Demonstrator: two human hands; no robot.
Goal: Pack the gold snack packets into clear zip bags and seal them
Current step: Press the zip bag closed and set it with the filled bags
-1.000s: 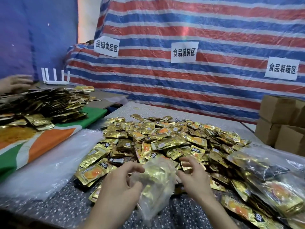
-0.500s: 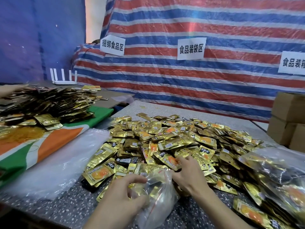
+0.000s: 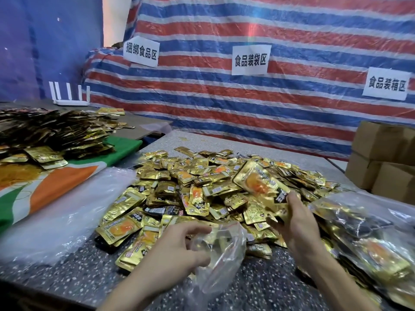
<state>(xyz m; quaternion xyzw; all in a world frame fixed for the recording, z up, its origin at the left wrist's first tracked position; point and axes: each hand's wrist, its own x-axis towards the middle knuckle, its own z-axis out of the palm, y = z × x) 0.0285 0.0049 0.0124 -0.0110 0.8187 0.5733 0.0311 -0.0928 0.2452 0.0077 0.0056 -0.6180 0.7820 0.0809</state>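
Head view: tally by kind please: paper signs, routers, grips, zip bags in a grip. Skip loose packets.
Paper signs: 3
White router: 1
Grips: 2, left grip holds the zip bag, right grip holds gold packets
Zip bag in a grip: 1
Total: 7

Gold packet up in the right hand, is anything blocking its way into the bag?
Nothing visible does. The right hand holds the gold packet above the pile, and the left hand holds the bag open nearby.

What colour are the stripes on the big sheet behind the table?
The sheet has red, blue and white stripes. The head view shows it best.
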